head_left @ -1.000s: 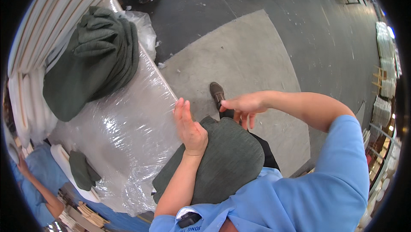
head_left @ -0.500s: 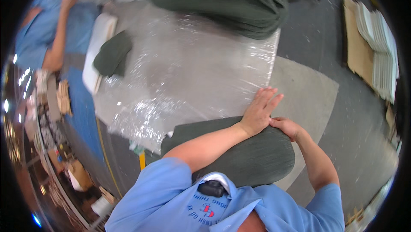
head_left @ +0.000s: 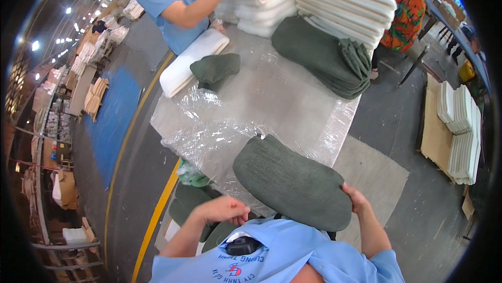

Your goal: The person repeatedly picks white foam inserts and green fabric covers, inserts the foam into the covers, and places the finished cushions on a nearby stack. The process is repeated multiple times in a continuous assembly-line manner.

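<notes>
A dark green fabric-covered cushion (head_left: 293, 181), long with rounded ends, lies slanting across the near edge of the table, close to my body. My right hand (head_left: 356, 198) grips its right end, thumb on the edge and the other fingers partly hidden. To the left of the cushion, my left hand (head_left: 225, 210) is held with its fingers curled together, apart from the cushion. Whatever those fingers hold, if anything, does not show. Farther off on the table are a crumpled green cloth piece (head_left: 215, 68) and a pile of green covers (head_left: 319, 58).
Plastic film covers the table (head_left: 261, 105). White pads (head_left: 345, 3) are stacked at the back, and one white pad (head_left: 191, 63) lies at the left edge. A co-worker (head_left: 175, 8) in blue stands far left. More green pieces (head_left: 188, 204) sit low at left. White stacks (head_left: 463, 131) stand right.
The cushion has turned and now lies more on the table. My left hand has left its surface and moved left, fingers curling. My right hand has slid to its end. The view has shifted.
</notes>
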Available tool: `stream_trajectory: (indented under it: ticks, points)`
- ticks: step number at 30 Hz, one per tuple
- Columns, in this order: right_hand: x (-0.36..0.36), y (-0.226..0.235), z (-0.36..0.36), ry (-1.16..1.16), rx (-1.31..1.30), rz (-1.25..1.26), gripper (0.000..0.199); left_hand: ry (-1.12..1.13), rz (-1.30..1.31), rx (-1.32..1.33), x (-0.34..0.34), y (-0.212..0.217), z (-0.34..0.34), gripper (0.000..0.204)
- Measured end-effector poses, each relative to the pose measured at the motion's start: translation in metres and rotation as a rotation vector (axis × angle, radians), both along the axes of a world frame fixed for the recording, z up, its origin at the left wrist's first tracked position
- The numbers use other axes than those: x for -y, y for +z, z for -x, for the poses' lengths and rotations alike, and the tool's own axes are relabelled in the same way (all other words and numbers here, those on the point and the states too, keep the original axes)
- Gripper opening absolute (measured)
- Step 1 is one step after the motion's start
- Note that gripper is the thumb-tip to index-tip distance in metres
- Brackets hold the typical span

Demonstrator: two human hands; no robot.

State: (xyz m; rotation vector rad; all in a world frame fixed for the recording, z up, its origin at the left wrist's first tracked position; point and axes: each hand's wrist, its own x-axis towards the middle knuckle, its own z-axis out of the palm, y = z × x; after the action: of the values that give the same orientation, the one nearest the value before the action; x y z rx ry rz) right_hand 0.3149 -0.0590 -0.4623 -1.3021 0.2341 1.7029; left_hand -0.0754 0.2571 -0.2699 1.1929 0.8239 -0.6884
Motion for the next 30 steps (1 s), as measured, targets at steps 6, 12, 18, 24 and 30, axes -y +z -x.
stream_trajectory:
  ticks: [6, 12, 18, 24, 30]
  points:
    - [0.006, 0.028, 0.051, -0.206, 0.22, -0.146, 0.061, 0.856, 0.177, 0.334, 0.094, -0.103, -0.042, 0.075]
    - [0.005, 0.042, 0.1, -0.37, 0.348, -0.273, 0.08, 0.949, -0.131, 0.609, 0.041, -0.056, -0.137, 0.073]
    - [-0.027, 0.069, 0.101, -0.465, 0.524, -0.37, 0.08, 0.215, -0.595, 0.83, -0.007, 0.055, -0.171, 0.067]
    - [-0.04, 0.064, 0.104, -0.863, 0.184, -0.383, 0.047, -0.312, -0.875, 0.576, 0.04, 0.103, -0.171, 0.063]
    - [-0.028, 0.011, 0.14, -1.02, -0.118, -0.371, 0.019, -0.459, -0.843, 0.416, 0.062, 0.044, -0.172, 0.063]
